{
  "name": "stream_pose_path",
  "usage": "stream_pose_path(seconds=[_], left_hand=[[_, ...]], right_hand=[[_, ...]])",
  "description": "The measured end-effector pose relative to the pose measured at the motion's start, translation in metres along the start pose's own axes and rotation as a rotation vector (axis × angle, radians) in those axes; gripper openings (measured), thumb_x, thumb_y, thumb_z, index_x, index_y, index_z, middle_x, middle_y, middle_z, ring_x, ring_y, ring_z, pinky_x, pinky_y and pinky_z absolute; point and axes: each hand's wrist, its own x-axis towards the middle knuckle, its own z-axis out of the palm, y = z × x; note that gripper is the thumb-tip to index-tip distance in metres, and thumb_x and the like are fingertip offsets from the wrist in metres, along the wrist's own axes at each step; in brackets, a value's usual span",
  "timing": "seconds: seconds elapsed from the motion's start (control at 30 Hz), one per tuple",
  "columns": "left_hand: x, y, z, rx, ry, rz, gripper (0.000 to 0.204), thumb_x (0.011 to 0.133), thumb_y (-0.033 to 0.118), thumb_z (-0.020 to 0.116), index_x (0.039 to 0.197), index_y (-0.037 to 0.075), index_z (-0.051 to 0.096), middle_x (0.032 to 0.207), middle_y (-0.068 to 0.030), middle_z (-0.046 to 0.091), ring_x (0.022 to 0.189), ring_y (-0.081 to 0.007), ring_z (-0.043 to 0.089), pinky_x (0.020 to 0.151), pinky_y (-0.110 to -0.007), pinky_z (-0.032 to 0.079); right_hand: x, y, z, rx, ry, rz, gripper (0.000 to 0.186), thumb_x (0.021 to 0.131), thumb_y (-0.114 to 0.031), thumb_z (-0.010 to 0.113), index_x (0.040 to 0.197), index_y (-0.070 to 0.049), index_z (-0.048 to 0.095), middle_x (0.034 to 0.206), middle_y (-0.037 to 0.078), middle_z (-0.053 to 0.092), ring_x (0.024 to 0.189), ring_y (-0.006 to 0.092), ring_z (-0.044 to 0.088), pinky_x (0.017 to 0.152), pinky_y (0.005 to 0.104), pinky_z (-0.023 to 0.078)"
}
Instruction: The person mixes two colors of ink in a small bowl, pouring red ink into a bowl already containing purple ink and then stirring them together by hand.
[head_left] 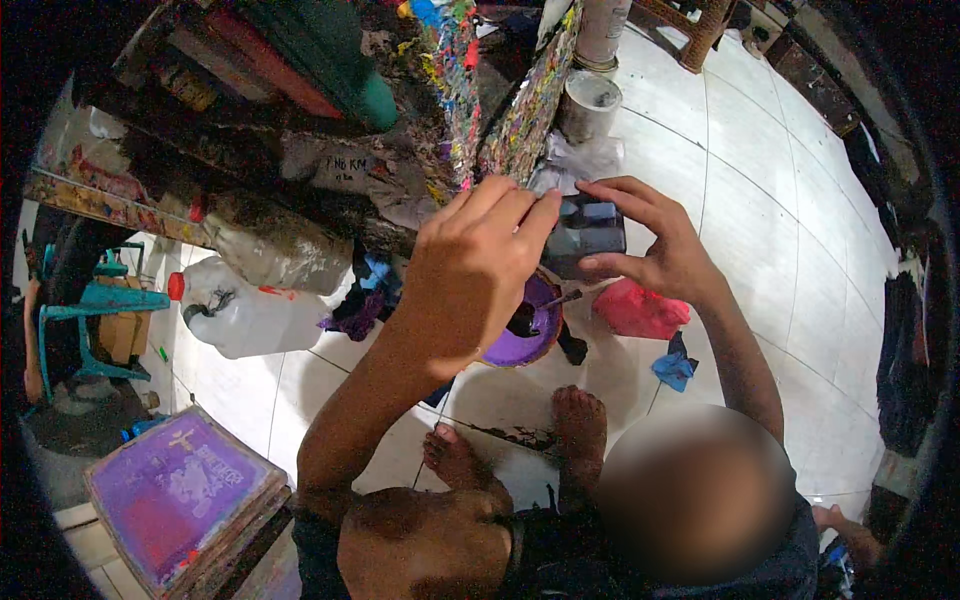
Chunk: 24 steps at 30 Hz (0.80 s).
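Note:
A dark, glossy rectangular piece [590,232] with paler bands is between my two hands, over the floor. My right hand [665,235] grips its right side, fingers along the far edge and thumb at the near edge. My left hand [480,240] is at its left side, back of the hand up and fingers bent. The left fingertips are partly hidden, so what they hold does not show. Below the hands, a purple-stained bowl [517,347] has dark stuff inside, and a thin brush-like stick [562,300] rests across its rim.
A red crumpled bag [640,308] and blue scrap [675,370] lie to the right. Paint-crusted posts [460,110] and a grey can [590,105] stand beyond. A white jug [255,312] is left, with a purple-topped board [185,490] nearer. My bare feet [578,425] are on the tiles.

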Motion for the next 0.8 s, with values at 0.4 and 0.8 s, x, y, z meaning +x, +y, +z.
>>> stream_pose_path(seconds=[0.4, 0.8], left_hand=[[-0.019, 0.008, 0.013, 0.151, 0.345, 0.113, 0.04, 0.086, 0.008, 0.07, 0.125, 0.002, 0.063, 0.122, -0.0183, 0.065, 0.113, -0.0333, 0.062, 0.093, -0.042, 0.052], [-0.058, -0.023, 0.067, -0.455, 0.649, -0.66, 0.048, 0.084, 0.017, 0.083, 0.118, -0.01, 0.064, 0.114, -0.021, 0.071, 0.106, -0.0281, 0.068, 0.096, -0.038, 0.051]], right_hand=[[0.019, 0.036, 0.015, 0.082, 0.01, 0.067, 0.072, 0.072, -0.026, 0.09, 0.134, -0.007, 0.061, 0.126, 0.018, 0.065, 0.116, 0.0336, 0.064, 0.1, 0.0415, 0.051], [0.042, 0.044, 0.04, -0.075, -0.136, 0.12, 0.071, 0.071, -0.009, 0.088, 0.133, 0.0, 0.056, 0.121, 0.016, 0.06, 0.113, 0.029, 0.064, 0.098, 0.0404, 0.056]])
